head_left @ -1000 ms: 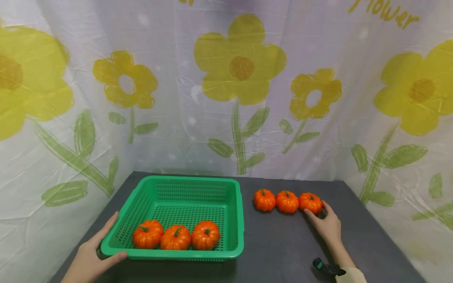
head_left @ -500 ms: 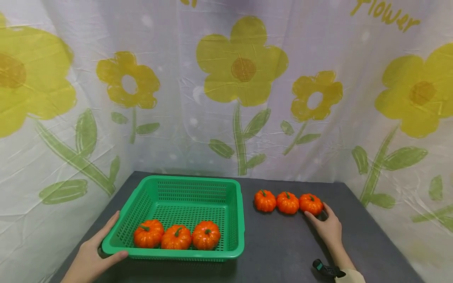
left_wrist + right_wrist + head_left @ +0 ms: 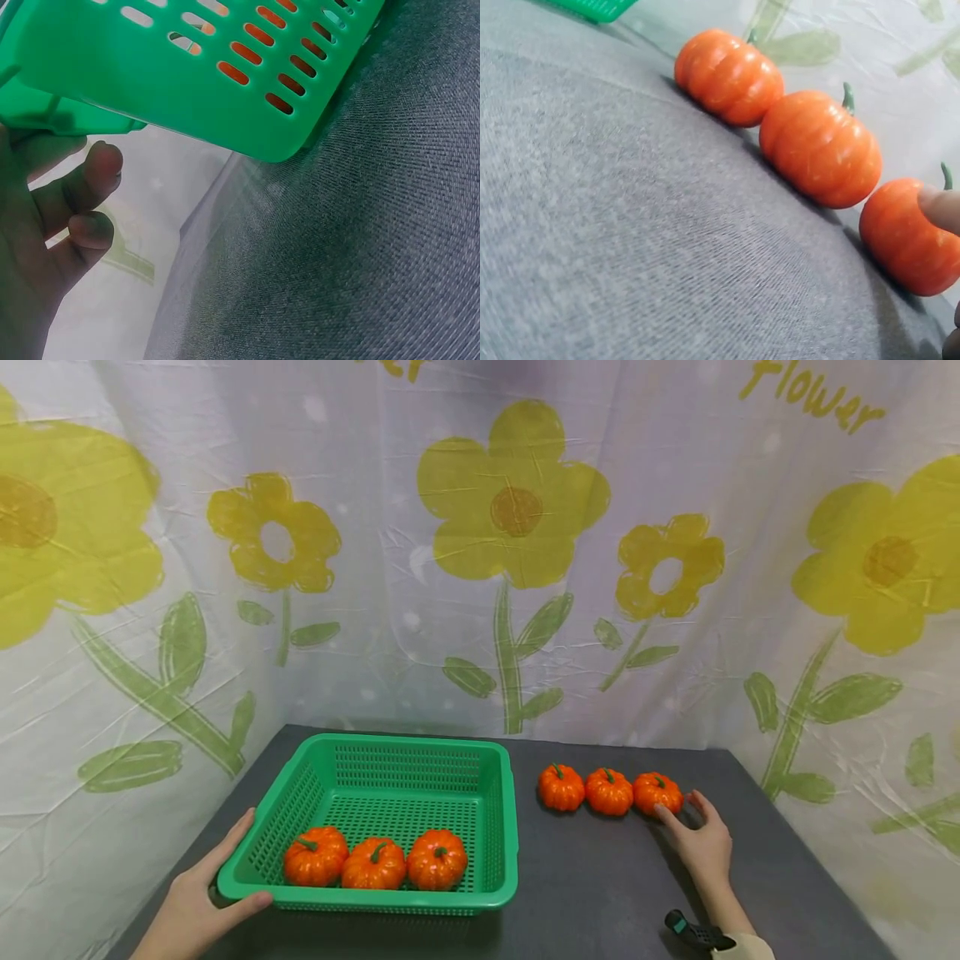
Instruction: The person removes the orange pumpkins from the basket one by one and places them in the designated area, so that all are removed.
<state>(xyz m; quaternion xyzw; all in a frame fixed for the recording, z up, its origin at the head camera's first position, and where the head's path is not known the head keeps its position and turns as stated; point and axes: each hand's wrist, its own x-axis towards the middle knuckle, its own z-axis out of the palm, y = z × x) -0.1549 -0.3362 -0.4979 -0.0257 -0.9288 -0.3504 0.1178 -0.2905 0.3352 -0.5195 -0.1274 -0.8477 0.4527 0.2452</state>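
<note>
My left hand (image 3: 187,897) holds the near left corner of a green plastic basket (image 3: 390,900), thumb along the front rim and fingers at the left side. The left wrist view shows bent fingers (image 3: 90,187) below the basket's rim. Three small orange pumpkins with green stems, among them a middle pumpkin (image 3: 373,864), lie along the basket's near side. To its right, a row of three more holds a left pumpkin (image 3: 561,787), a centre pumpkin (image 3: 609,792) and a right pumpkin (image 3: 657,793). My right hand (image 3: 703,843) is beside the right pumpkin, thumb tip overlapping it, fingers spread off it.
A dark grey cloth-covered table (image 3: 585,877) lies under everything. A white curtain (image 3: 360,652) printed with yellow flowers rises behind the table and along both sides. On my right wrist is a black band (image 3: 693,932).
My right hand has eased slightly right, its fingers coming away from the right pumpkin, which stays in the row. The left hand and basket have hardly moved.
</note>
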